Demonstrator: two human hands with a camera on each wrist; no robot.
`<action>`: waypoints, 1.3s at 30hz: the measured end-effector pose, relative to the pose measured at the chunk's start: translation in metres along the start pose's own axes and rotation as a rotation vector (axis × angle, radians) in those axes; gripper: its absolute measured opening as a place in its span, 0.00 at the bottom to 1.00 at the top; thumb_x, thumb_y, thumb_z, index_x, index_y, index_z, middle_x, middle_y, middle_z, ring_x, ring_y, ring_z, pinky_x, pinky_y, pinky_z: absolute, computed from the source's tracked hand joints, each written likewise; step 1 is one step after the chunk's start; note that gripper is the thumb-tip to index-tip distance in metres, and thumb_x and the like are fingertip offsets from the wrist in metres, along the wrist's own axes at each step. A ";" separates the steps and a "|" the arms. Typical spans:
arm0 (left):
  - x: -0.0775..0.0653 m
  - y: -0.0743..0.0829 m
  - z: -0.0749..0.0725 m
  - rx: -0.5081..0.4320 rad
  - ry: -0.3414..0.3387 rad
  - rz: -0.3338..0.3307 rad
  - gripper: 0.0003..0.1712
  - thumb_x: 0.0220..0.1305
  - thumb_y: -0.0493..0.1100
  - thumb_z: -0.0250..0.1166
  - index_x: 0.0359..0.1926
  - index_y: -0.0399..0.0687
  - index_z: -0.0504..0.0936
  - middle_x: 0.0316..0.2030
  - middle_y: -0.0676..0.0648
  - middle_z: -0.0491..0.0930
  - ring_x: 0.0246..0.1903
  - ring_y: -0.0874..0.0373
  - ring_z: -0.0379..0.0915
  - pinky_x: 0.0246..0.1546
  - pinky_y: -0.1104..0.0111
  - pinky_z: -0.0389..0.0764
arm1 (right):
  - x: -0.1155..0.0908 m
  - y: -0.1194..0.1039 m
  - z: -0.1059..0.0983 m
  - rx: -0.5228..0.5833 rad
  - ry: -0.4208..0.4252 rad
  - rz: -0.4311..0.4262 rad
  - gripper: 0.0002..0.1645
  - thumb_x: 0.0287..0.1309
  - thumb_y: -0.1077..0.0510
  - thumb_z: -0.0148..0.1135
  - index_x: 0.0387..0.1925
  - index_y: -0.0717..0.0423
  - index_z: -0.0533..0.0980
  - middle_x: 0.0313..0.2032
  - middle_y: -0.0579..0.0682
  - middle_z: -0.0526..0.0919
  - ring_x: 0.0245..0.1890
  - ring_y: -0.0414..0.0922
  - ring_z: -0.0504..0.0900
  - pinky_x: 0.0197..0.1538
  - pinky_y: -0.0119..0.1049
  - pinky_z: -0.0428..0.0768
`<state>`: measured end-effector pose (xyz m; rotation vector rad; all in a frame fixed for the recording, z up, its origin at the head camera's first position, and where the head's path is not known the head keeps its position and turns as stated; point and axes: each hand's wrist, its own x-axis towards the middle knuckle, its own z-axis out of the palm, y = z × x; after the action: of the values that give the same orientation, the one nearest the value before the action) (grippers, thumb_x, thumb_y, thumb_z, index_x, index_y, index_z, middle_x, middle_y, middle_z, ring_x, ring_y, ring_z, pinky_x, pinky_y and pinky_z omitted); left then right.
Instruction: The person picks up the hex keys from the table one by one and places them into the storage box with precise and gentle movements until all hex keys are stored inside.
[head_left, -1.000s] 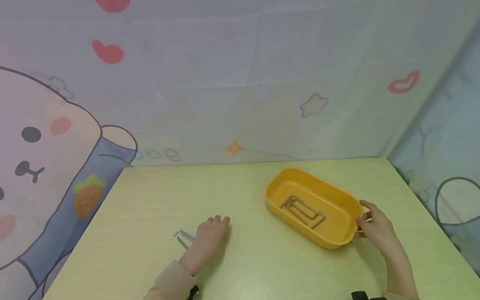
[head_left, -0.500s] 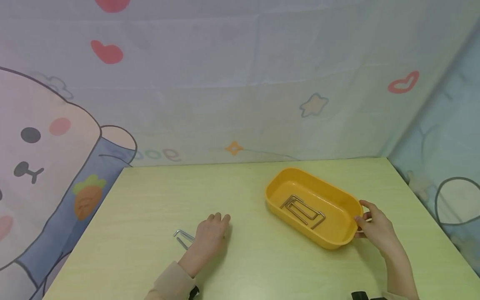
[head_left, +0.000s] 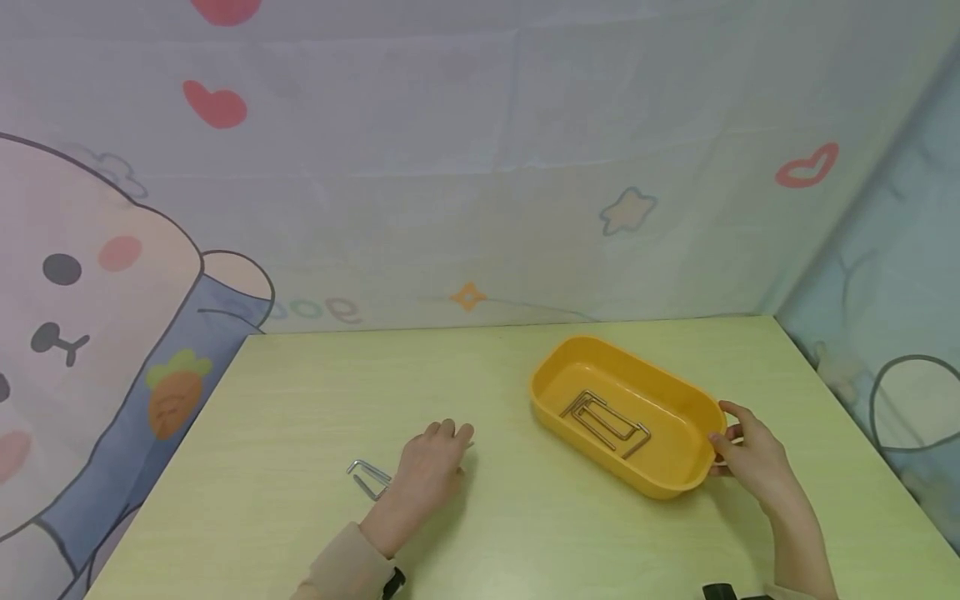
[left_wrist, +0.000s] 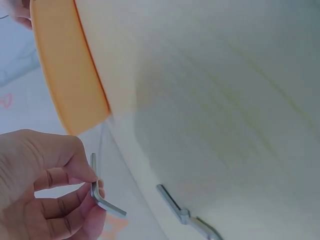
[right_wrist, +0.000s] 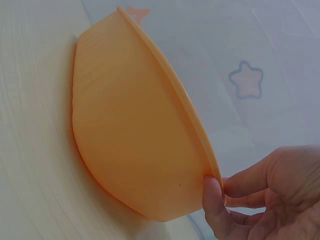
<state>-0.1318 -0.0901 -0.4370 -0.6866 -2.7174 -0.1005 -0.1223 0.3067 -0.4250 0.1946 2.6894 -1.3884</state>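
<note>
My left hand [head_left: 431, 467] is above the middle of the table and pinches a small bent hex key [left_wrist: 110, 207] between thumb and fingers. In the head view that hand mostly hides the key. Just behind its wrist, silvery hex keys [head_left: 372, 469] lie on the table, partly covered by the hand; in the left wrist view, hex keys [left_wrist: 172, 200] lie below. With thumb and fingers, my right hand [head_left: 757, 458] grips the right end of a yellow tray [head_left: 671, 425] at its rim. Several hex keys [head_left: 637, 446] lie in the tray's left half.
The pale wooden table [head_left: 495, 533] ends at a printed cloth backdrop [head_left: 420, 183] behind and at a cloth [head_left: 885, 275] on the right. A cartoon animal [head_left: 112, 250] is printed at left.
My left hand has risen slightly and shifted right, and a tip of the hex key shows beyond its fingers. The right hand and the tray have stayed put.
</note>
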 end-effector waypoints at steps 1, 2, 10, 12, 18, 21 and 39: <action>0.001 0.001 -0.001 -0.002 0.010 0.008 0.20 0.35 0.23 0.63 0.33 0.44 0.73 0.19 0.51 0.62 0.19 0.62 0.48 0.16 0.76 0.50 | 0.000 0.000 0.000 -0.003 0.002 -0.003 0.34 0.69 0.65 0.46 0.70 0.72 0.46 0.42 0.62 0.64 0.33 0.43 0.79 0.33 0.32 0.84; 0.001 0.002 -0.002 -0.004 0.017 0.015 0.20 0.35 0.24 0.63 0.33 0.44 0.73 0.19 0.51 0.61 0.20 0.62 0.48 0.17 0.76 0.50 | 0.000 0.001 0.000 -0.005 0.004 -0.007 0.34 0.69 0.65 0.46 0.70 0.73 0.47 0.42 0.62 0.65 0.33 0.43 0.79 0.33 0.32 0.84; 0.009 0.012 -0.010 -0.030 0.067 0.056 0.21 0.36 0.25 0.65 0.34 0.45 0.75 0.19 0.52 0.62 0.20 0.62 0.48 0.17 0.77 0.49 | -0.001 0.002 0.000 -0.010 0.010 -0.009 0.34 0.69 0.65 0.46 0.70 0.73 0.47 0.41 0.62 0.65 0.33 0.43 0.78 0.33 0.32 0.84; 0.012 0.015 -0.012 -0.043 0.062 0.061 0.21 0.36 0.25 0.65 0.35 0.45 0.75 0.19 0.52 0.62 0.20 0.62 0.49 0.17 0.77 0.50 | -0.001 0.001 -0.001 -0.010 0.008 -0.006 0.34 0.69 0.65 0.46 0.70 0.73 0.47 0.41 0.62 0.65 0.33 0.43 0.78 0.33 0.32 0.84; 0.022 0.023 -0.020 -0.093 0.061 0.065 0.18 0.39 0.25 0.63 0.32 0.46 0.73 0.20 0.53 0.57 0.20 0.62 0.48 0.17 0.78 0.46 | -0.002 0.000 -0.001 -0.008 0.009 -0.006 0.34 0.68 0.65 0.46 0.70 0.73 0.47 0.41 0.62 0.65 0.33 0.44 0.78 0.33 0.32 0.84; 0.028 0.026 -0.023 -0.118 0.075 0.067 0.18 0.40 0.25 0.62 0.32 0.46 0.72 0.20 0.53 0.57 0.20 0.63 0.47 0.16 0.79 0.45 | -0.001 0.000 -0.001 -0.006 0.010 -0.007 0.34 0.69 0.65 0.46 0.70 0.73 0.47 0.41 0.62 0.65 0.32 0.43 0.78 0.32 0.31 0.84; 0.077 0.036 -0.029 -0.298 0.062 0.042 0.17 0.46 0.27 0.59 0.39 0.45 0.77 0.27 0.49 0.72 0.24 0.61 0.62 0.16 0.77 0.61 | -0.001 0.002 0.001 0.014 0.018 -0.029 0.34 0.68 0.65 0.46 0.70 0.73 0.47 0.40 0.61 0.64 0.31 0.41 0.78 0.33 0.33 0.84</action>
<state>-0.1696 -0.0282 -0.3841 -0.8072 -2.6524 -0.5165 -0.1215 0.3070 -0.4266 0.1708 2.7082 -1.4205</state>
